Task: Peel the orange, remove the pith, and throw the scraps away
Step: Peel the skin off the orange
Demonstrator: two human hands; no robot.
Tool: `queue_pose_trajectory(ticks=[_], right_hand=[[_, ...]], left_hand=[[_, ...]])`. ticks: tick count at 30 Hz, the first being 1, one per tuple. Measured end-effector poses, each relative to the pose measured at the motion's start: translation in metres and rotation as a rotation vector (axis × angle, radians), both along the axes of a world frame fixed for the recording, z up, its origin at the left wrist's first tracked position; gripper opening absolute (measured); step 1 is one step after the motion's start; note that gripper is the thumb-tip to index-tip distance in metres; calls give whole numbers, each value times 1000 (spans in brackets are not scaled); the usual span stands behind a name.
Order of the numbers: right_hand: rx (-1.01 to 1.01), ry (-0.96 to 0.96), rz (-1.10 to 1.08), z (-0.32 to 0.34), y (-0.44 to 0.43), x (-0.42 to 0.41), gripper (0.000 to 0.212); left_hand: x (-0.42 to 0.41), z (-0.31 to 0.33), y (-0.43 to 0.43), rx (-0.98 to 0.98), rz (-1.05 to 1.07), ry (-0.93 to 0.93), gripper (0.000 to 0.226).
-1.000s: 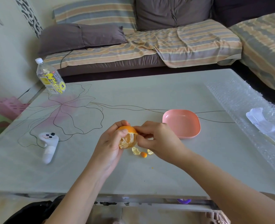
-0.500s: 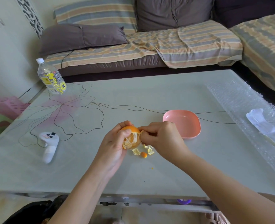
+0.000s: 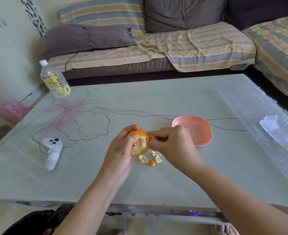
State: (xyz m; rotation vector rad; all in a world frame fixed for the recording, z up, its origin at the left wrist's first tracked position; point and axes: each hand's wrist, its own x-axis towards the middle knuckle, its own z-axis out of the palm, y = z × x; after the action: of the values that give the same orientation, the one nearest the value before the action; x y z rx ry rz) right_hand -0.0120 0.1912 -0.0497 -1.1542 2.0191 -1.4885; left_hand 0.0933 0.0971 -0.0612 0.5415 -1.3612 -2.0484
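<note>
A clear bottle (image 3: 55, 80) with a yellow label stood at the 10 o'clock corner of the worktop (image 3: 156, 99). A white controller (image 3: 52, 152) lay on the worktop toward 8 o'clock, well apart from the fruit. Near the middle of the front half, the left hand (image 3: 121, 153) gripped the half-peeled orange (image 3: 139, 141) above the surface. Its fingers were curled round the far side and its thumb pressed on the rind beside the bared segments. Small peel scraps (image 3: 150, 158) lay on the worktop at the orange's 5 o'clock, just beside it. The right hand (image 3: 172, 145), at the fruit's 3 o'clock, pinched a flap of peel (image 3: 150, 136) at the top edge of the orange. A pink dish (image 3: 197, 129) sat behind that hand at 2 o'clock. Bubble wrap (image 3: 258, 116) covered the 3 o'clock side of the worktop, with a clear packet (image 3: 273, 128) on it.
</note>
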Motion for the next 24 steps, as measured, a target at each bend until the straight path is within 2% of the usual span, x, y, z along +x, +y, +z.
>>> queue_pose_trajectory(ticks=[2,5,7,11,13,16,18,20,24], right_hand=[[-14,-56,-10,1,-1,0,28],[-37,-112,-28,4,-1,-1,25],[-45,-173,-41,4,-2,-2,23],[-65,-338,-51,3,-8,-5,23],[-100,-449,-55,2,-10,-5,19],[-202,-736,-103,-1,-12,-9,14],[-196,-797,-99,-4,-15,-17,13],[-62,-660,-70,-9,-20,-21,13],[352,-100,-40,-29,-27,-19,25]], left_hand=[[-2,2,2,52,-6,16,10],[-3,3,3,167,-3,56,18],[-5,1,0,248,17,84,10],[-6,1,-2,378,-13,117,12],[-6,5,-1,439,-28,160,15],[-5,10,-3,561,-21,239,15],[-3,13,-6,621,29,265,17],[0,12,-11,654,85,257,22],[1,14,-14,655,174,227,32]])
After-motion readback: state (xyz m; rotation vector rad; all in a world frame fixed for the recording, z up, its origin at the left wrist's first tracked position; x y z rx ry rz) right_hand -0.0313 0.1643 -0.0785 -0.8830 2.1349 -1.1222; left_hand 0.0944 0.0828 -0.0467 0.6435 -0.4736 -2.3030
